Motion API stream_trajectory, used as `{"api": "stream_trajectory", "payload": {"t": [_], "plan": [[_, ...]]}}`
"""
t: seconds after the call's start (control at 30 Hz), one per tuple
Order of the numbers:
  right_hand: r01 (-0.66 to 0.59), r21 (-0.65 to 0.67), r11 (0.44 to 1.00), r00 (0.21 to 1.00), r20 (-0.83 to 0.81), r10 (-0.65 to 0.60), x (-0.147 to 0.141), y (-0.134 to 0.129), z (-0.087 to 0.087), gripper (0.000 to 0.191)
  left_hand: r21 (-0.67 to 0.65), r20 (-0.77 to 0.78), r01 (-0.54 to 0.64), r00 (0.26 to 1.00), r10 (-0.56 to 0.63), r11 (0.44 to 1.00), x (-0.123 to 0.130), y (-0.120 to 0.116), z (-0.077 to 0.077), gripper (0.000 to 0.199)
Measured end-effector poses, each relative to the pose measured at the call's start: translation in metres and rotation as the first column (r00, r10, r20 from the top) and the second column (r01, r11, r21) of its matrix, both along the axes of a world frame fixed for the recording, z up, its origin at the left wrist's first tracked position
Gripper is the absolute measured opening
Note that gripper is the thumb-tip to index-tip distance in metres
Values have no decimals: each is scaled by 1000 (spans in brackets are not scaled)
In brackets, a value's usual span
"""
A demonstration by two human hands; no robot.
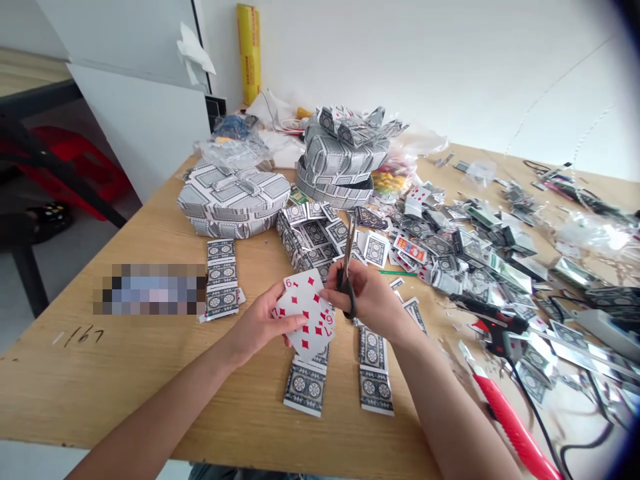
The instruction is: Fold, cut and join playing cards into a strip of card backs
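While a white, red-diamond card [305, 313] is pinched by the left hand [260, 327], black-handled steel scissors [349, 241] are held firm by the right hand [370, 300].

White playing card [303, 315] with red diamond pips at center; black scissor handles [347, 298] just beside it; navy-and-white ornamental backs on card strips [222, 280] toward 9 o'clock; glossy red utility knife [515, 427] toward 4 o'clock; yellow film roll [249, 53] toward 12 o'clock.
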State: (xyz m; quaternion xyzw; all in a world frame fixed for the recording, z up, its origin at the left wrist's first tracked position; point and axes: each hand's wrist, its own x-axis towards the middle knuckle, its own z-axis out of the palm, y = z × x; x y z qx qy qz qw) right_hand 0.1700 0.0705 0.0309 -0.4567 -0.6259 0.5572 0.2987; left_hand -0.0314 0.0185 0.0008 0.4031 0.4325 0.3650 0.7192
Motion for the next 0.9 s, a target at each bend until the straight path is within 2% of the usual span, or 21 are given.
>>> {"api": "stream_trajectory", "payload": {"t": [0.07, 0.13, 0.2, 0.27, 0.33, 0.4, 0.43, 0.5, 0.53, 0.6, 0.67, 0.7, 0.73, 0.8, 0.87, 0.9], "plan": [[83, -2, 997, 996, -39, -83, 3, 3, -2, 37, 25, -63, -75, 995, 76, 997, -4, 4, -2, 63], [168, 25, 985, 984, -56, -166, 5, 5, -2, 38, 95, -222, -125, 964, 143, 988, -8, 8, -4, 59], [211, 53, 976, 977, -55, -208, 6, 6, -2, 39, 204, -444, -101, 877, 184, 974, -9, 10, -8, 53], [211, 45, 976, 977, -49, -209, 4, 6, -2, 40, 357, -626, -44, 730, 273, 933, -10, 11, -11, 58], [206, 1, 979, 976, -67, -205, 1, 5, -4, 40, 566, -682, 45, 587, 437, 823, -9, 12, -16, 73], [192, -67, 979, 975, -99, -198, -4, 2, -7, 41, 755, -616, 163, 509, 601, 636, -10, 12, -20, 86], [179, -107, 978, 974, -121, -192, -7, 0, -9, 41, 813, -567, 217, 501, 654, 540, -11, 12, -21, 85], [130, -200, 971, 971, -171, -165, -12, -4, -10, 42, 875, -484, 284, 544, 685, 392, -14, 12, -23, 72], [98, -246, 964, 969, -199, -149, -15, -6, -11, 43, 891, -454, 287, 584, 673, 352, -15, 12, -23, 61], [45, -321, 946, 960, -248, -130, -19, -10, -10, 45, 915, -398, 249, 671, 626, 316, -18, 11, -22, 42], [17, -369, 929, 953, -276, -127, -21, -13, -9, 45, 923, -356, 180, 735, 577, 339, -18, 10, -21, 30], [9, -388, 921, 950, -285, -130, -21, -13, -8, 44, 916, -342, 141, 762, 550, 375, -17, 9, -21, 25], [2, -408, 913, 947, -292, -132, -22, -14, -7, 43, 896, -331, 93, 791, 514, 434, -15, 9, -21, 20], [-17, -449, 893, 940, -311, -139, -21, -15, -6, 41, 787, -284, -32, 868, 408, 616, -10, 7, -21, 10], [-42, -487, 872, 929, -340, -145, -22, -16, -4, 41, 601, -164, -166, 932, 324, 782, -5, 6, -21, 7], [-66, -502, 863, 922, -360, -139, -22, -17, -4, 41, 502, -97, -215, 948, 302, 837, -3, 5, -21, 11]]}}
